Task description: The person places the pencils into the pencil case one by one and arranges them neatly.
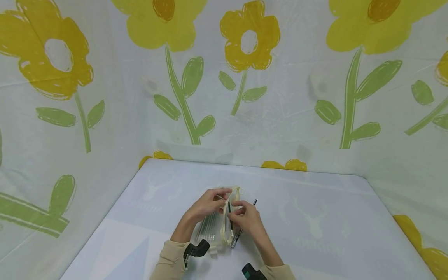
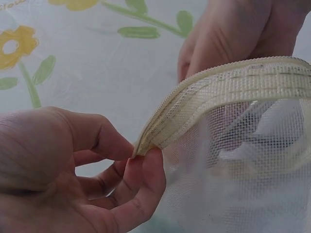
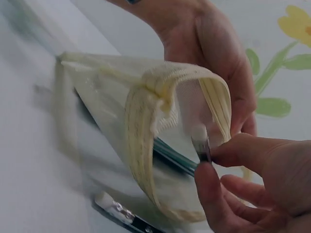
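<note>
A cream-edged mesh zip pouch (image 1: 224,223) stands with its mouth parted between the two hands. My left hand (image 1: 205,204) pinches the zip edge (image 2: 146,141) between thumb and fingers. My right hand (image 1: 249,219) is at the mouth and pinches a slim dark pen-like stick (image 3: 201,141) by its white-tipped, silver end. The rest of that stick points into the pouch opening. Several dark green sticks (image 3: 172,158) lie inside the pouch, seen through its mouth and mesh.
A black pen-like stick (image 3: 138,223) with a white tip and silver clip lies on the pale table (image 1: 315,249) beside the pouch, under my right hand. Flower-printed curtains (image 1: 280,128) stand behind the table and at its sides.
</note>
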Motion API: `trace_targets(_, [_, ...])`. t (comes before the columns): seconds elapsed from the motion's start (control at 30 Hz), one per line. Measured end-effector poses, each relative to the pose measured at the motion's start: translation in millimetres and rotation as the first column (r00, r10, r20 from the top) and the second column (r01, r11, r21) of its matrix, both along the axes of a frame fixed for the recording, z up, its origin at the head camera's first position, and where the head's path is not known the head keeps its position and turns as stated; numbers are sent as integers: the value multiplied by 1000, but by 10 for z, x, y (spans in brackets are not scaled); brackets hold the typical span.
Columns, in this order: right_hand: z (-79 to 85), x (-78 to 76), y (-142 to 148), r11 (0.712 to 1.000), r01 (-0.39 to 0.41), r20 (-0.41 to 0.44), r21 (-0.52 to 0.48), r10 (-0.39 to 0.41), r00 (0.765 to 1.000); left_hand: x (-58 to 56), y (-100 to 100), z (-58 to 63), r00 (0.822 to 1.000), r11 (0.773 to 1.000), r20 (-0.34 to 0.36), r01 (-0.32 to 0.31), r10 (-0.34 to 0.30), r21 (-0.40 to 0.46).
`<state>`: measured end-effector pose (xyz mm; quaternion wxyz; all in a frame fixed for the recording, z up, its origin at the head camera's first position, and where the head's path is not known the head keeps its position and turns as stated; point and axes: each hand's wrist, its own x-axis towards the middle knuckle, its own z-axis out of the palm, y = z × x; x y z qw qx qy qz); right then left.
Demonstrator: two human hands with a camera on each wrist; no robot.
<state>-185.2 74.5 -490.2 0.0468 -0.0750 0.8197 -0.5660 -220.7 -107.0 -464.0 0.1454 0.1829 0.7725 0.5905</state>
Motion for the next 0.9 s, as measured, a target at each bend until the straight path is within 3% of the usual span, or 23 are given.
trace_targets(0.1, [-2, 1, -46, 991, -40, 22, -125, 43, 999, -6, -1, -6, 1000, 1000, -3, -2, 2, -5])
trace_targets(0.2, [55, 31, -55, 985, -55, 21, -165, 59, 998, -10, -4, -13, 1000, 1000, -4, -4, 4, -5])
trace_targets(0.27, [71, 33, -18, 992, -36, -1, -118, 36, 999, -12, -5, -15, 1000, 1000, -6, 0, 0, 3])
trace_targets(0.4, [99, 21, 113, 995, 79, -41, 63, -77, 996, -16, -5, -5, 1000, 1000, -5, 7, -7, 13])
trace_targets(0.63, [53, -24, 275, 932, 219, -58, 290, -211, 976, -20, -20, 10, 1000, 1000, -5, -4, 4, -7])
trace_targets(0.9, [16, -42, 218, 871, 272, -117, 409, -246, 962, -6, -35, 10, 1000, 1000, -8, -8, 8, -8])
